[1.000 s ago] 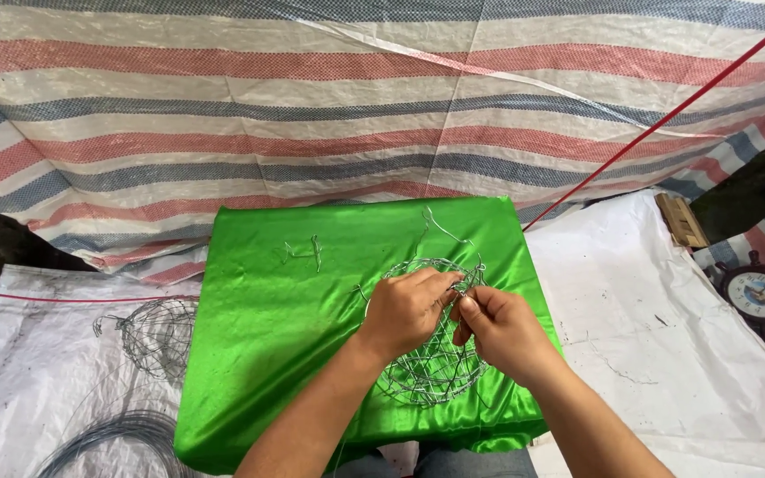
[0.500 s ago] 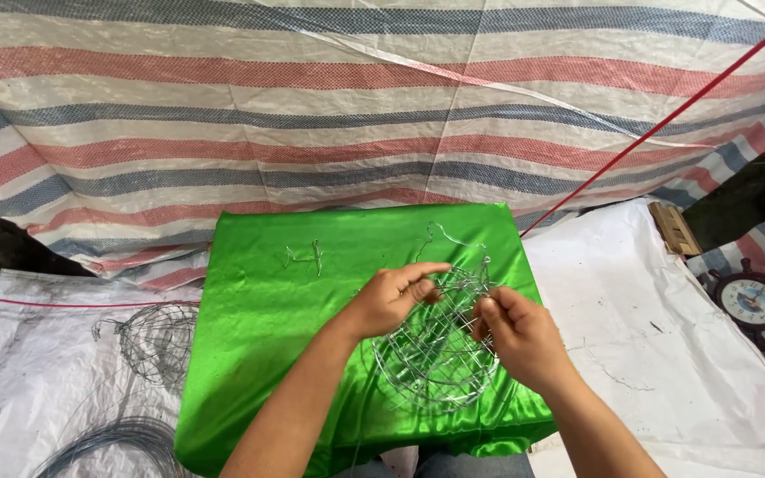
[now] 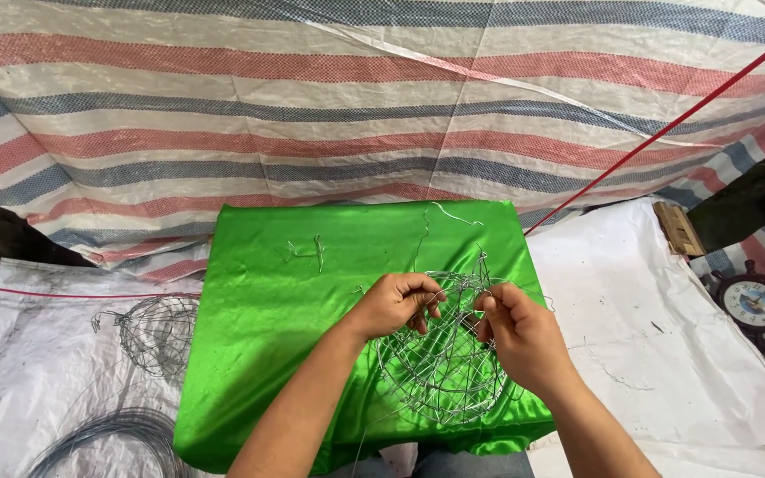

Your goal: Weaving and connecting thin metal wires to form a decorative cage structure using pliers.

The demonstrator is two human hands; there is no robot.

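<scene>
the left hand (image 3: 396, 304) comes in from the near left, forearm angled up and to the right, fingers curled and pinched on strands at the upper left of the wire mesh basket (image 3: 443, 358). the right hand (image 3: 520, 332) reaches in from the near right, wrist bent inward, thumb and fingertips pressed together on a wire near the top middle of the same basket (the two hands sit close, almost facing each other). the basket is a round frame of thin silvery wire, resting on the near right part of the green satin cloth (image 3: 267, 336).

to the far left, a second wire basket (image 3: 157, 329) lies on a white sack sheet (image 3: 28, 372), with a coil of dark wire (image 3: 108, 438) near the bottom edge. small wire scraps (image 3: 307, 252) lie on the cloth's far part. a striped tarp (image 3: 356, 115) hangs behind, crossed by a red cord (image 3: 666, 133). at far right sits a wooden block (image 3: 676, 228) and a clock (image 3: 757, 304) shaped like a ship's wheel.

the coil is cut off by the frame; exactly which strands the fingers grip is hard to make out.
</scene>
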